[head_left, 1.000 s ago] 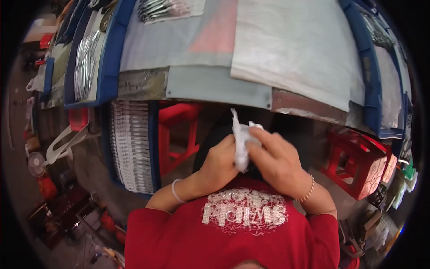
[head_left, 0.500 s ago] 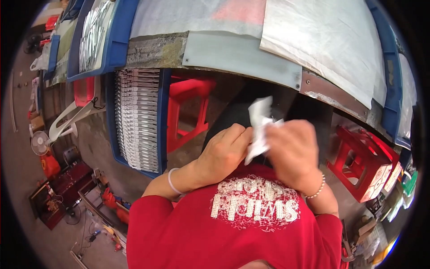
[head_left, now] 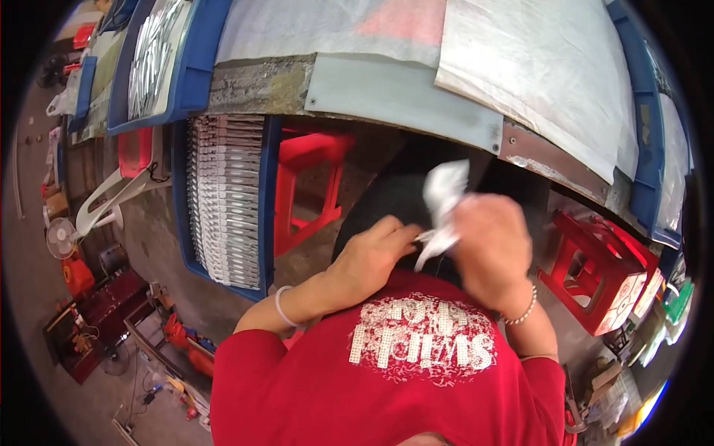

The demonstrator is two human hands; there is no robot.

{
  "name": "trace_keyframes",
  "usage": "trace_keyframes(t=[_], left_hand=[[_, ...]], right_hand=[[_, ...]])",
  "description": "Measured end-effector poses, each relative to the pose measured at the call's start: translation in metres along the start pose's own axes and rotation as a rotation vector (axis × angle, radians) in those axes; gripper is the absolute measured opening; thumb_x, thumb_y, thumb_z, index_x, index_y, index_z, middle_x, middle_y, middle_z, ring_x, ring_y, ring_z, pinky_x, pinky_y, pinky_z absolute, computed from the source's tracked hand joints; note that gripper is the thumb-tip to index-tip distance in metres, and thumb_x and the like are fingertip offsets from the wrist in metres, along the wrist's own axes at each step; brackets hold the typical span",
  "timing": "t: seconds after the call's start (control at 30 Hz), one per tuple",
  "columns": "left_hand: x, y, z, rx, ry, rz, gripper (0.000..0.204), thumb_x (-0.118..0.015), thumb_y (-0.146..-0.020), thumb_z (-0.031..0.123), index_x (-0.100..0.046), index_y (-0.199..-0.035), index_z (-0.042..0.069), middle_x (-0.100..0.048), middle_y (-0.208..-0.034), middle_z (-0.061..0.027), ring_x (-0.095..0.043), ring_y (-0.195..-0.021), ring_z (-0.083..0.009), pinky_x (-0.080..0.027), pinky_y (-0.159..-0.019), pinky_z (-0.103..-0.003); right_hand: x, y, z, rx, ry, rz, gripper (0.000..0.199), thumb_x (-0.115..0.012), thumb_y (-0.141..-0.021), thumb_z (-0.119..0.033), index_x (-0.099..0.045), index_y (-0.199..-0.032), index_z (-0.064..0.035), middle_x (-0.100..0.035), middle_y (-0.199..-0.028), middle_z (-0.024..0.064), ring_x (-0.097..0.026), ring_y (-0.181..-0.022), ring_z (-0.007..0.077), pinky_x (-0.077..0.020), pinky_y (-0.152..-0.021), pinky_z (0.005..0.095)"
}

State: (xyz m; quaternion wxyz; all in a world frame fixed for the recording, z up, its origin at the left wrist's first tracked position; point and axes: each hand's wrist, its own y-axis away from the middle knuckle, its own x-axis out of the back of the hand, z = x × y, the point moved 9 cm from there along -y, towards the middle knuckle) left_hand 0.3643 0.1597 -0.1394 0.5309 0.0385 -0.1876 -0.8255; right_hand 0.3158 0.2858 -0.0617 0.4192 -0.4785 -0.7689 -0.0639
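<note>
Both my hands are close together above my lap, just short of the workbench edge. My right hand [head_left: 491,249], slightly blurred by motion, is closed round a crumpled white cloth [head_left: 446,186], thin and perhaps paper. One end of the cloth stands up past the fingers and another hangs down between the hands. To its left, my left hand [head_left: 375,256] is closed in a pinch, thumb and forefinger pointing at the cloth. Something small shows at those fingertips, but I cannot make out what it is.
At the left stands a blue crate [head_left: 269,201] packed with rows of slim silver metal pieces [head_left: 225,201]. A blue bin [head_left: 195,67] of similar pieces sits on the workbench [head_left: 401,93]. Red stools [head_left: 309,186] are under the bench and at the right [head_left: 595,275]. White sheets [head_left: 535,82] cover the benchtop.
My right hand and the cloth have shifted slightly right, opening a gap from my left hand. The upper end of the cloth now leans further right.
</note>
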Motion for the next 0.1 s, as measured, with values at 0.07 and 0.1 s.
trace_keyframes(t=[0.07, 0.1], left_hand=[[0.004, 0.009, 0.032, -0.412, -0.589, 0.214, 0.021, -0.059, -0.072, 0.007, -0.059, -0.093, 0.003, -0.05, -0.087, -0.0157, -0.055, -0.08, -0.032, -0.046, -0.069, -0.039], [-0.002, 0.008, 0.026, -0.328, -0.788, 0.095, 0.021, -0.06, -0.075, 0.007, -0.059, -0.096, 0.005, -0.054, -0.089, -0.0148, -0.056, -0.078, -0.0299, -0.046, -0.069, -0.038]], right_hand=[[-0.03, 0.004, -0.026, 0.127, -0.02, -0.158, 0.026, -0.068, -0.068, -0.004, -0.061, -0.093, -0.0057, -0.065, -0.103, 0.0101, -0.06, -0.097, 0.029, -0.0431, -0.09, 0.0461], [-0.041, 0.006, -0.004, 0.081, 0.02, -0.236, 0.031, -0.074, -0.067, -0.012, -0.062, -0.095, -0.0076, -0.063, -0.108, 0.0096, -0.057, -0.106, 0.0277, -0.04, -0.094, 0.0499]])
